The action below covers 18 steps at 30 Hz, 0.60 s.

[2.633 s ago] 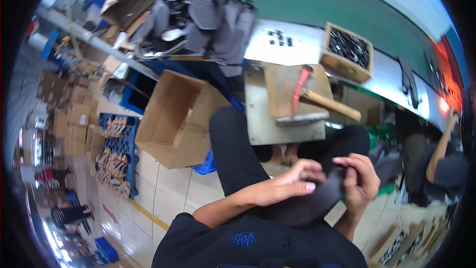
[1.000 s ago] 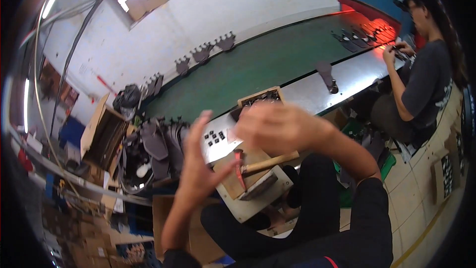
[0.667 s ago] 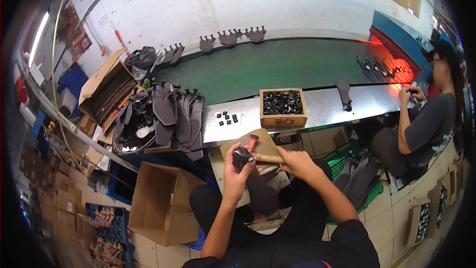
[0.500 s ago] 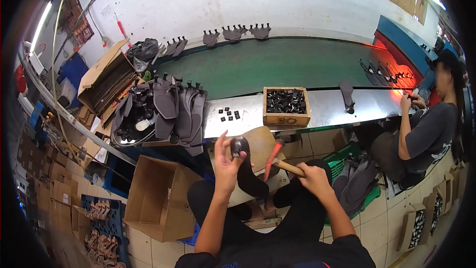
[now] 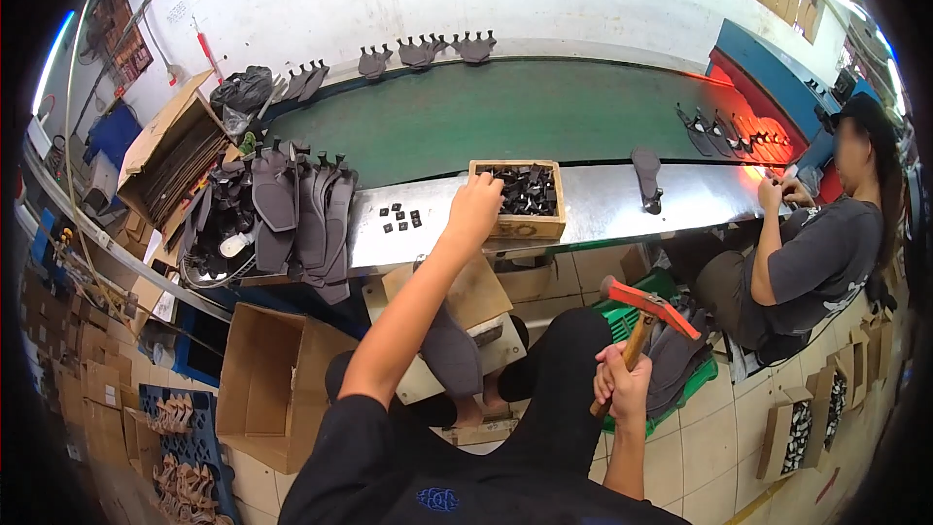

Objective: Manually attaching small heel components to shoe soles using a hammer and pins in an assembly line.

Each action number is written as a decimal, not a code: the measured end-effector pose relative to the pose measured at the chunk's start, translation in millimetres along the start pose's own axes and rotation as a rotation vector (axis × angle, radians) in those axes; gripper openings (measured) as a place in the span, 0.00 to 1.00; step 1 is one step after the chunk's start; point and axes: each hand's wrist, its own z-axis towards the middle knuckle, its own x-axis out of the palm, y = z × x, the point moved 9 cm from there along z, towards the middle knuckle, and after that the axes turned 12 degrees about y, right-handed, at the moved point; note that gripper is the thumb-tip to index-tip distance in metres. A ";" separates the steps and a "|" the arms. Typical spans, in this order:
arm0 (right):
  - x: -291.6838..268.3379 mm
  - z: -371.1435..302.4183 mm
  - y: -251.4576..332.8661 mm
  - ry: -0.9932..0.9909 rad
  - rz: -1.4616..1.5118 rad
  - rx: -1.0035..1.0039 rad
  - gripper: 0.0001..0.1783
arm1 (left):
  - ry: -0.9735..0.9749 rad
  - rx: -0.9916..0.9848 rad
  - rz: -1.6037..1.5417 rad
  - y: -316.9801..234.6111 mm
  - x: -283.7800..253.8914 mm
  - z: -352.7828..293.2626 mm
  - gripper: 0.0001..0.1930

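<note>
My left hand (image 5: 474,202) reaches over the left side of a wooden box (image 5: 530,228) on the metal bench edge. Its fingers bend together onto the small black pieces (image 5: 530,190) inside; whatever they pinch is hidden. In my right hand (image 5: 622,379) a hammer (image 5: 643,309) with a red head and wooden handle is gripped, head up, above my right thigh. A dark grey shoe sole (image 5: 452,355) rests against the work stand (image 5: 491,292) between my knees, its upper part hidden behind my left forearm.
Several small black pieces (image 5: 400,218) lie on the metal ledge. Stacked grey soles (image 5: 311,214) stand to their left, by a cardboard box (image 5: 277,379). A green conveyor belt (image 5: 486,112) runs behind. Right, a seated co-worker (image 5: 821,233) is close to a green crate (image 5: 714,379).
My left hand has let go of the sole and moved forward to the wooden box. The hammer has moved right, its head now raised. The sole now sits lower at the stand.
</note>
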 end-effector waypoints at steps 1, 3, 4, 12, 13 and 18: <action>5.6 2.5 0.2 0.021 0.032 0.003 0.15 | -0.006 0.002 0.003 9.1 12.8 12.1 0.06; 19.4 6.7 1.4 0.054 0.058 -0.012 0.15 | 0.207 0.021 0.193 20.5 49.0 30.2 0.05; 21.0 6.3 2.5 0.068 0.083 -0.025 0.14 | 0.206 0.036 0.194 16.3 48.9 34.3 0.05; 34.8 44.2 41.7 0.095 -0.117 -0.150 0.13 | -0.257 0.128 -0.468 -53.1 -79.5 -48.1 0.05; 39.3 51.5 42.9 0.087 -0.113 -0.133 0.13 | -0.266 0.121 -0.529 -69.3 -97.0 -63.3 0.06; 109.4 72.3 61.1 0.210 -0.052 -0.189 0.15 | -0.361 0.119 -0.493 -109.0 -160.8 -134.5 0.12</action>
